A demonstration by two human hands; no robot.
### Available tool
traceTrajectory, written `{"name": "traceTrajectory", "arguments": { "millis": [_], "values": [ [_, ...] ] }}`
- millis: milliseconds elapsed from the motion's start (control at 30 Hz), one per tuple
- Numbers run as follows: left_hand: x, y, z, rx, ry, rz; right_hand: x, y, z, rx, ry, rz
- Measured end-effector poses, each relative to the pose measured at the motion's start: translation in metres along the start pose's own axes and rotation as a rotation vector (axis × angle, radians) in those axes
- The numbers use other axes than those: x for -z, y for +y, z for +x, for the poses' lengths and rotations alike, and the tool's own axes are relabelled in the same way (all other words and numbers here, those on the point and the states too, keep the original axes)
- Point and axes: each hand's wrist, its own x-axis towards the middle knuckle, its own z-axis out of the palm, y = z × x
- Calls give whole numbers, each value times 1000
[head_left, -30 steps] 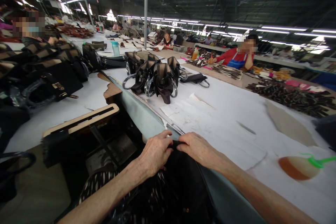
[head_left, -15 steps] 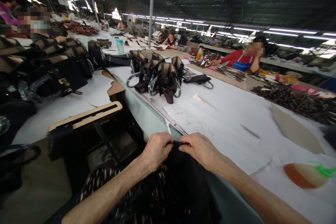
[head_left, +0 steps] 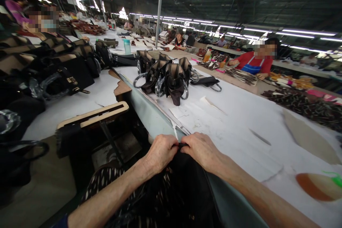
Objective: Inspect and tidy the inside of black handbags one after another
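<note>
Looking down, we find the black piece at six o'clock, low and close to us, its top edge raised near the centre of view and its body hanging towards our lap beside the pale green table edging. Our left hand comes in from seven o'clock and our right hand from four; both are closed, thumbs against curled fingers, pinching that top edge with only a short stretch bare between them. Judging by the slack body, we take it to be light and soft, likely to sag wherever it is unsupported, while the edge seems firmer and gives the better purchase. A smooth face might slip a little, so we would hold by the rim, thumb and fingers on opposite faces, and spare the surface from nails or creasing. Whether anything stiff lies inside, we cannot tell. At twelve o'clock, black bags stand clustered on the white-covered table; a wood-topped stand sits towards nine, and at four lies a bottle of amber liquid, well apart from our hands.
</note>
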Motion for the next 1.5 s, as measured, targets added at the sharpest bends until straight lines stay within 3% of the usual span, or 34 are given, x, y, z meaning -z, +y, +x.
{"name": "traceTrajectory", "arguments": {
  "millis": [167,500,867,1033,1300,1500],
  "values": [
    [8,0,1,-64,-60,-25,2,0,1,28,17,13],
    [6,-6,0,-109,-59,-7,-3,0,3,25,47,98],
    [7,-8,4,56,-35,-300,-4,-1,2,47,79,138],
    [11,-4,7,158,-43,-440,0,-2,2,25,28,119],
    [8,-5,8,177,-21,-592,4,-19,9,-17,-76,154],
    [19,-13,-10,261,-53,-720,2,-14,20,29,-92,202]
  ]
}}
